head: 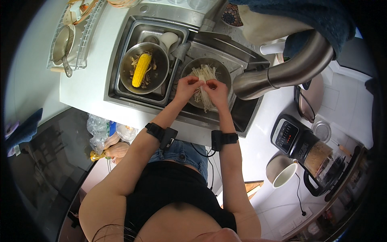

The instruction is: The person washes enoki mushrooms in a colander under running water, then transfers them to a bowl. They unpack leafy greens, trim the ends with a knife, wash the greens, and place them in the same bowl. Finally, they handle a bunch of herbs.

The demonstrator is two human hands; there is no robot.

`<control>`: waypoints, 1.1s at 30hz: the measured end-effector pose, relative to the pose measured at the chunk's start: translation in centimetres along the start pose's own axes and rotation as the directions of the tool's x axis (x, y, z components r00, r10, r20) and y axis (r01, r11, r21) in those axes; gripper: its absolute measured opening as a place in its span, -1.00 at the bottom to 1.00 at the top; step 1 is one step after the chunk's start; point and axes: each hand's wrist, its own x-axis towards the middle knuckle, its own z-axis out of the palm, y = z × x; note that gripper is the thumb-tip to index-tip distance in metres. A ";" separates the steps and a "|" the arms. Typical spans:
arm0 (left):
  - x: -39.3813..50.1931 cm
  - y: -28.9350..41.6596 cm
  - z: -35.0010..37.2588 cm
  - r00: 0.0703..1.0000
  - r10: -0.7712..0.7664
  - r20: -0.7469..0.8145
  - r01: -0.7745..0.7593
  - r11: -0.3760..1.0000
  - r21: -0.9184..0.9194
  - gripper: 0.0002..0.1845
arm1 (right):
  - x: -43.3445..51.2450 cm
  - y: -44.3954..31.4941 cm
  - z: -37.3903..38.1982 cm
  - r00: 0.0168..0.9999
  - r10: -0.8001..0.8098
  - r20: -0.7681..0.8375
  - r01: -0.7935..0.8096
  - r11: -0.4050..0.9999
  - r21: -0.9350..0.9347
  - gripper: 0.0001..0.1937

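Observation:
Enoki mushrooms (206,72) fill a round metal bowl (224,67) set in the right part of the steel sink. Above that bowl my left hand (188,87) and my right hand (216,90) meet at the fingertips, pinching a small bunch of the enoki between them. Long stems hang down between the hands and over the bowl's near side. To the left, a second metal bowl (164,62) holds a peeled yellow corn cob (141,70) lying on brownish mushroom pieces. This bowl rests over a rectangular metal basin (130,36).
A large steel faucet (257,82) curves in from the right, close to my right hand. A grey cloth (181,51) hangs on the divider. Dish rack (87,33) at upper left; blender (305,151) and pot (279,171) at right. Bagged produce (116,149) lies below the counter.

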 end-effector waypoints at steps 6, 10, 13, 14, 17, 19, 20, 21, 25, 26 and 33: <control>0.0 0.9 -1.5 0.986 -0.068 -0.150 0.086 0.989 0.117 -0.79 | 1.2 11.2 -3.2 0.978 -0.062 -0.198 0.051 0.997 -0.061 -0.70; 0.1 0.0 -1.1 0.974 0.107 -0.201 -0.048 0.959 0.281 -0.72 | 4.4 17.5 -5.1 0.996 -0.039 -0.082 0.032 0.996 -0.087 -0.57; 0.9 -1.1 0.4 0.974 0.004 -0.227 0.083 0.926 0.369 -0.50 | 5.8 17.4 -4.2 0.997 -0.028 0.075 0.045 0.970 -0.239 -0.45; 1.2 -1.6 1.5 0.956 -0.067 -0.285 0.185 0.892 0.412 -0.41 | 5.6 16.7 -3.0 0.983 -0.175 0.056 0.180 0.855 -0.487 -0.41; 2.9 -2.4 3.2 0.844 -0.436 -0.313 0.506 0.840 0.195 -0.13 | 5.1 13.5 1.1 1.000 -0.029 -0.008 0.017 0.746 -0.665 -0.32; 4.0 -3.1 4.2 0.758 -0.535 -0.374 0.567 0.823 -0.029 -0.09 | 4.4 12.2 3.9 0.976 0.216 0.015 -0.173 0.821 -0.544 -0.28; 4.5 -3.4 4.3 0.759 -0.531 -0.377 0.545 0.835 -0.077 -0.12 | 4.5 12.1 4.4 0.953 0.298 0.058 -0.231 0.836 -0.498 -0.26; 4.9 -3.8 4.3 0.751 -0.544 -0.374 0.539 0.832 -0.127 -0.14 | 4.6 12.2 4.5 0.943 0.321 0.086 -0.274 0.899 -0.342 -0.29; 5.6 -5.3 3.0 0.882 -0.325 -0.341 0.320 0.944 -0.072 -0.27 | 4.5 14.5 1.3 0.863 0.422 0.276 -0.484 0.847 0.218 -0.42; 5.4 -5.7 2.6 0.896 -0.283 -0.342 0.269 0.959 -0.088 -0.41 | 4.2 15.0 0.2 0.819 0.481 0.313 -0.570 0.748 0.340 -0.45; 5.2 -6.8 3.0 0.854 -0.252 -0.456 0.465 0.764 0.448 -0.21 | 4.9 14.3 0.8 0.961 0.274 -0.023 -0.255 0.858 -0.445 -0.30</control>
